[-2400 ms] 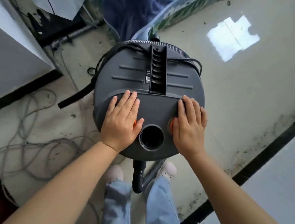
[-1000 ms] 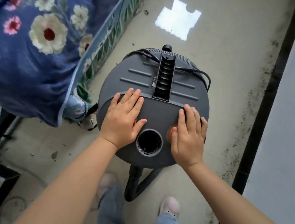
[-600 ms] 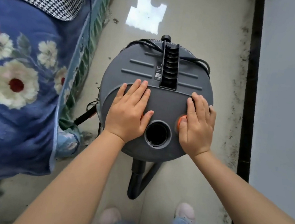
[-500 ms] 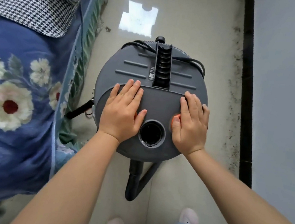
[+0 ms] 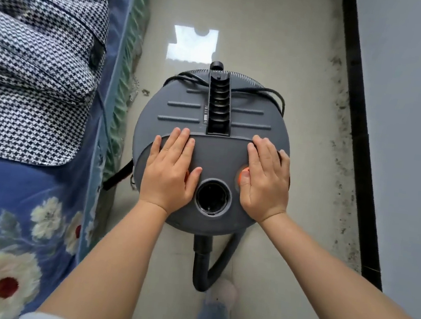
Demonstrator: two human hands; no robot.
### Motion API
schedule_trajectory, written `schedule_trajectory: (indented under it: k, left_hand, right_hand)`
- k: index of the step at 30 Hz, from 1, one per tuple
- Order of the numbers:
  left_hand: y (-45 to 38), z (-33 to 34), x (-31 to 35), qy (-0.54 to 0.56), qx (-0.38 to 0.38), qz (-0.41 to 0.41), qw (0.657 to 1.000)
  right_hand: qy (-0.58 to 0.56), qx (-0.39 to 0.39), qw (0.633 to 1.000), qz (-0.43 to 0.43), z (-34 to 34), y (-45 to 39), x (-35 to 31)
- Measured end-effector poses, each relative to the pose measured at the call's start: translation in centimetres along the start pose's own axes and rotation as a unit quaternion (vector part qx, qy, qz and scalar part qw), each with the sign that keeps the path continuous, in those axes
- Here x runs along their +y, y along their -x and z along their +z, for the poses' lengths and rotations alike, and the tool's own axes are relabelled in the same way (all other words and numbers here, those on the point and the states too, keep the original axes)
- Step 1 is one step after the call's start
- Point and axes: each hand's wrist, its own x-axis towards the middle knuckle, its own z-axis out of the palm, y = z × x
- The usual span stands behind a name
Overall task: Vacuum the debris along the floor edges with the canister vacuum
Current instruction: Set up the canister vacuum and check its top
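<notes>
Two flat hands press the round grey canister vacuum: left hand and right hand, fingers straight, grasping nothing. It has rolled from the cabled corner into the aisle between the blue floral bedding and the black skirting strip, beside the dark debris awaiting suction.

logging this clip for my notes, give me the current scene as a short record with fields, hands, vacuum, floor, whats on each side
left hand: left hand lies flat, fingers straight, on the vacuum's top
right hand: right hand lies flat on the top, thumb on an orange button
vacuum: grey canister vacuum stands on the floor, open round port between the hands, black hose curving out below
floor: pale floor, dark debris strewn along the right edge by the black baseboard
left side: blue floral bedding with a houndstooth cloth on it
right side: grey wall
</notes>
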Motion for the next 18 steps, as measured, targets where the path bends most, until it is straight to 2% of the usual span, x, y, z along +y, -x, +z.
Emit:
schedule_trajectory:
  k: [18]
  left_hand:
    - [-25.5, 7.1, -9.2, -0.001, -0.021, 0.017, 1.0]
  right_hand:
    - [0.004, 0.032, 0.999, 0.029, 10.6, -24.7, 7.0]
